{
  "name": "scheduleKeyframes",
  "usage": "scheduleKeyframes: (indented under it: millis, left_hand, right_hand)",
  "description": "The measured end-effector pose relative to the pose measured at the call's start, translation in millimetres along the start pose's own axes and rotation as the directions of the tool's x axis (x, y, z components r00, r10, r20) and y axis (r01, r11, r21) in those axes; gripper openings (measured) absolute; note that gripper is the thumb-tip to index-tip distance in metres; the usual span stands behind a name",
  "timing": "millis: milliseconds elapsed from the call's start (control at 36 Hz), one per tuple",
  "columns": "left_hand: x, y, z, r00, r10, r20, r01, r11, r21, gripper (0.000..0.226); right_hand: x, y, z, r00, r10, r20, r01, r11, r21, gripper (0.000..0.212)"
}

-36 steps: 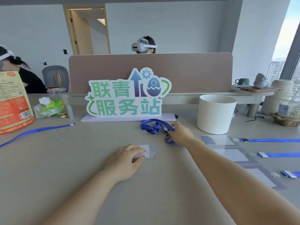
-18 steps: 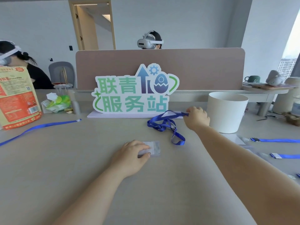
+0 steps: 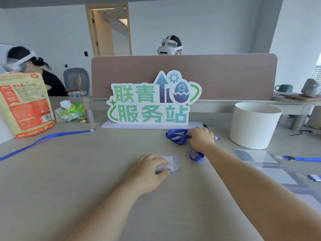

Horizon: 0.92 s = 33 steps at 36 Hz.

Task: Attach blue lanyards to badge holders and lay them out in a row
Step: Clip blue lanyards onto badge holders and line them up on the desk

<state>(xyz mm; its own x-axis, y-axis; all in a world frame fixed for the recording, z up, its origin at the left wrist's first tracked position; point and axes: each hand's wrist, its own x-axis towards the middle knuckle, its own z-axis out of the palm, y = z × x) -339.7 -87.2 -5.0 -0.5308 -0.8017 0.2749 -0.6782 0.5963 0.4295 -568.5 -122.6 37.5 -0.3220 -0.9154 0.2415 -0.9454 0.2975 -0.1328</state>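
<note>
1. Nearest, at right edge: finished badge holders (image 3: 276, 176) laid flat in a row on the table (image 3: 69, 180), each with a blue strap (image 3: 304, 159) clipped on and running off to the right.
2. Centre: left hand (image 3: 149, 169) palm down, fingers curled and pinching the near end of a clear badge holder (image 3: 172, 164) lying flat on the table.
3. Just beyond: right hand (image 3: 201, 138) reaching forward, fingers closed around a bunched blue lanyard (image 3: 177, 136); one loop trailing down under the wrist, a small white clip end poking out right of the hand.
4. Right of that: white cylindrical tub (image 3: 253, 126), upright, near but apart from the hand.
5. Left: another blue lanyard (image 3: 45, 138) stretched across the table, beside a red snack bag (image 3: 26, 105).
6. Behind: green-lettered sign (image 3: 151, 101), upright before a brown divider (image 3: 225, 75).
</note>
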Motion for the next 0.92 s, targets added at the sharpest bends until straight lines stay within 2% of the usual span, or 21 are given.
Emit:
scheduleKeyframes:
  millis: [83,139,222,306,389,417,500,556,639,694,833,917]
  left_hand:
    - [0,1,0,1.000,0.008,-0.003,-0.008,1.000,0.022,0.037]
    - [0,2,-1,1.000,-0.004,-0.002,0.004,0.999,0.048,0.037]
    - [0,2,0,0.999,-0.029,0.032,0.025,0.993,0.114,0.040]
    - [1,1,1,0.997,-0.034,0.063,0.025,0.990,0.138,0.047]
    - [2,2,-1,0.997,-0.040,0.071,0.030,0.990,0.136,0.055]
    - [1,3,-3,0.997,-0.040,0.066,0.031,0.991,0.132,0.057]
    - [-2,5,-6,0.996,-0.050,0.070,0.043,0.994,0.103,0.062]
    - [-5,5,-8,0.994,-0.068,0.088,0.060,0.994,0.091,0.065]
    - [-10,5,-14,0.989,-0.089,0.118,0.077,0.992,0.097,0.073]
    - [-12,7,-17,0.983,-0.107,0.148,0.096,0.992,0.085,0.080]
    - [-16,8,-21,0.972,-0.140,0.186,0.127,0.989,0.078,0.090]
    - [-17,7,-20,0.973,-0.145,0.180,0.134,0.988,0.070,0.089]
  right_hand:
    - [2,-2,-16,0.996,0.089,0.027,-0.093,0.941,0.326,0.024]
    - [3,-3,-30,0.992,0.103,0.074,-0.127,0.796,0.591,0.018]
    - [-1,-4,-52,0.992,0.108,0.066,-0.118,0.599,0.792,0.014]
    - [-9,-6,-66,0.992,0.082,0.096,-0.124,0.485,0.866,0.009]
    - [-22,-8,-64,0.985,0.068,0.161,-0.173,0.494,0.852,0.011]
    - [-28,-8,-61,0.982,0.070,0.177,-0.189,0.469,0.863,0.012]
    - [-50,-7,-47,0.971,0.081,0.223,-0.237,0.314,0.919,0.011]
    - [-66,-8,-36,0.959,0.066,0.274,-0.282,0.252,0.926,0.011]
    - [-87,-10,-25,0.952,-0.029,0.304,-0.288,0.241,0.927,0.020]
    - [-98,-12,-22,0.952,-0.086,0.293,-0.266,0.240,0.934,0.017]
    - [-105,-16,-25,0.969,-0.079,0.236,-0.195,0.349,0.917,0.021]
    - [-104,-16,-22,0.975,-0.060,0.215,-0.171,0.418,0.892,0.022]
